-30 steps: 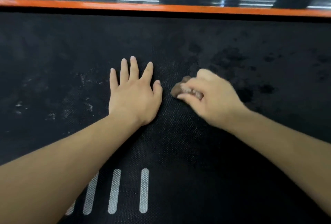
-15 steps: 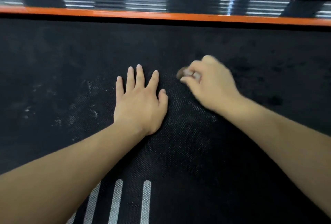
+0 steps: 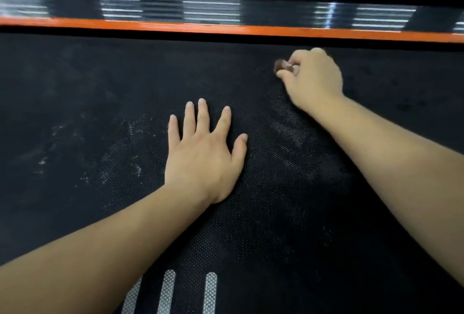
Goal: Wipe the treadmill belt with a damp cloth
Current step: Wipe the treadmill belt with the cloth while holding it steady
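Belt (image 3: 75, 82) fills nearly my whole view: a black, matte sheet with a fine dimpled weave that catches the light between my arms. My right hand (image 3: 313, 80) is far out near its top edge, fingers curled tight around the cloth (image 3: 281, 66). The cloth is a small brownish wad, and only a rounded nub shows past the knuckles. It looks bunched rather than spread, which I judge gives firm pressure on a small patch but covers little at a time. It sits down on the belt, just short of the orange trim (image 3: 226, 28) that borders it. Beyond the trim runs a ribbed, glossy rail (image 3: 213, 9).

My left hand (image 3: 203, 160) lies flat, palm down, fingers straight and fanned, grasping nothing. I take it as a brace: it bears my weight while I lean and reach, and may stop the belt from sliding under the rubbing.

Pale, chalky smears (image 3: 133, 127) lie left of that hand, and a greyer patch lies between the two hands. Darker blotches, likely damp, sit right of the cloth. Three white stripes (image 3: 167, 291) are printed at the near edge. I judge much of the left side not yet wiped.
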